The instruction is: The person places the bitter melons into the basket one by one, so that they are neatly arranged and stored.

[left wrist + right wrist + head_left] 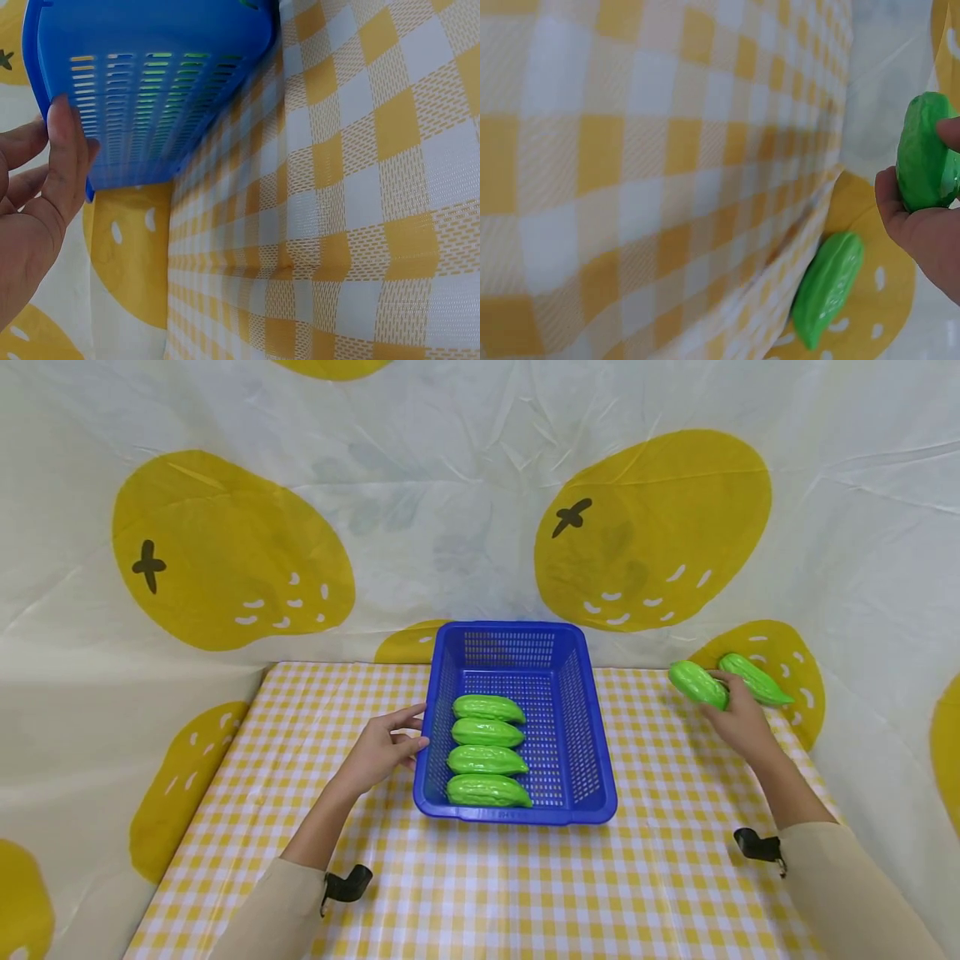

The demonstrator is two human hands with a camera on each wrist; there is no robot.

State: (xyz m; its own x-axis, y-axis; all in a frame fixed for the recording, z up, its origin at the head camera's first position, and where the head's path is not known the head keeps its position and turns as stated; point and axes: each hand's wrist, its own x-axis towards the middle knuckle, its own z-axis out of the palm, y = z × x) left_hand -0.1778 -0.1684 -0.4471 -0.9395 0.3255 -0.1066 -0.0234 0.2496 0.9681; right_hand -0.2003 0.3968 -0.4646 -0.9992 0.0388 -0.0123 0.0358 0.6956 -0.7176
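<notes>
Beige sleeves (266, 910) reach in over the near part of the worktop (517, 893), each with a small black fitting (348, 885) at its cuff. Yellow-and-white checked cloth covers the worktop, and a blue basket (517, 817) stands on it, its far end close to the back edge, about midway between the left and right edges. Four green gourds (487, 760) lie side by side in the basket, along its left side from the near end to about the middle, their tapered tips pointing right. Beside the basket's left rim is the left hand (377, 749); its grip is loose, the fingers apart, with thumb and fingertip touching the rim. Near the back right corner of the worktop, the right hand (741, 714) has its grip closed round a held gourd (696, 683), clear of the cloth. Just beyond that hand, another gourd (750, 678) lies at the same corner, its tip towards the right edge. Behind hangs a white curtain (465, 460) printed with large yellow fruits.
</notes>
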